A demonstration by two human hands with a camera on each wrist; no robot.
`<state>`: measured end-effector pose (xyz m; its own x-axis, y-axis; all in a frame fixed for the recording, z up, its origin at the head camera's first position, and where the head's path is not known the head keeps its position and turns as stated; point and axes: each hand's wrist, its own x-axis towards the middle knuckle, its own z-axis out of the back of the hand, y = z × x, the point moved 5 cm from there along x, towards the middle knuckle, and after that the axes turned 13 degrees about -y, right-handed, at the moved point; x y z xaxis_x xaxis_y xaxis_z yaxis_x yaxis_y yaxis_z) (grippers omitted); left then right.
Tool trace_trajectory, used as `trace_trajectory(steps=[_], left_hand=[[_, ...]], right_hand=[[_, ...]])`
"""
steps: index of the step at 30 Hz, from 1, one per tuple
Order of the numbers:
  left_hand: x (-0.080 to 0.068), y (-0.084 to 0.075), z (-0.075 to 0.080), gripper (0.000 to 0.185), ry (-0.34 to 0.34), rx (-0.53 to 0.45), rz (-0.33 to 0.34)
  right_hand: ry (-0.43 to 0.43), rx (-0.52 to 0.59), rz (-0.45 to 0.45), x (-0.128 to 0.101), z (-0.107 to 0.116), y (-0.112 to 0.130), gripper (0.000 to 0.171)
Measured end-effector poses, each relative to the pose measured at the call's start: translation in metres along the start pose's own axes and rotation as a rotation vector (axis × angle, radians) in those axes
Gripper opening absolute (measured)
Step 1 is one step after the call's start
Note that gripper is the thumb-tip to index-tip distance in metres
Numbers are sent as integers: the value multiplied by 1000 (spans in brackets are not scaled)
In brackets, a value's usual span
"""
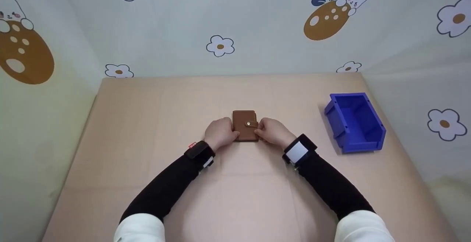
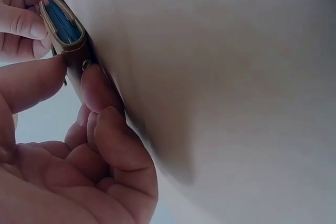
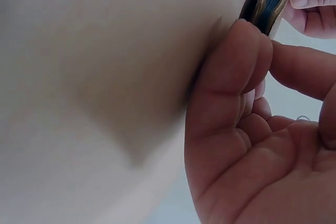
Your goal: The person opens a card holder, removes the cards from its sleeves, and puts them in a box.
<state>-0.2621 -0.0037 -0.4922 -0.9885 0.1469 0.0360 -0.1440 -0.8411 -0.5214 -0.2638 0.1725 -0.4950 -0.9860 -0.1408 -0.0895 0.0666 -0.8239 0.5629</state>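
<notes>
Lying flat near the middle of the table [image 1: 147,197], the brown snap wallet [image 1: 244,124] is pinched at its near corners from both sides: the left hand [image 1: 220,133] curls thumb and fingers on its left edge, the right hand [image 1: 273,131] on the right edge beside the strap, likely steadying it for opening. A blue bin [image 1: 355,122] sits well apart, right.

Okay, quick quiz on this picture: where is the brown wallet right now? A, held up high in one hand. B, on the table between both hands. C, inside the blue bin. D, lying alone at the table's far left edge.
B: the brown wallet lies on the table, with the left hand and right hand gripping its sides; the blue bin stands apart to the right.
</notes>
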Motion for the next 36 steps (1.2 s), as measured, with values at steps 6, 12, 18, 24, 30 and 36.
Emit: trace_trajectory(steps=[6,12,18,24,30,36], left_hand=[[-1,1,-1,30,7,-17,21],[0,1,-1,31,19,-16,20],[1,2,1,28,16,-25,17],[1,3,0,29,27,-26,22],[1,4,2,30,22,-25,21],[1,4,2,30,27,-37,21]], right_hand=[[-20,-57,50,1,4,1,17],[-188,-148,128,7,20,8,16],[-227,-190,197,15,18,23,19],[-190,-235,241,17,6,33,23],[-182,-273,242,19,1,38,27],[-168,-293,214,19,-2,38,29]])
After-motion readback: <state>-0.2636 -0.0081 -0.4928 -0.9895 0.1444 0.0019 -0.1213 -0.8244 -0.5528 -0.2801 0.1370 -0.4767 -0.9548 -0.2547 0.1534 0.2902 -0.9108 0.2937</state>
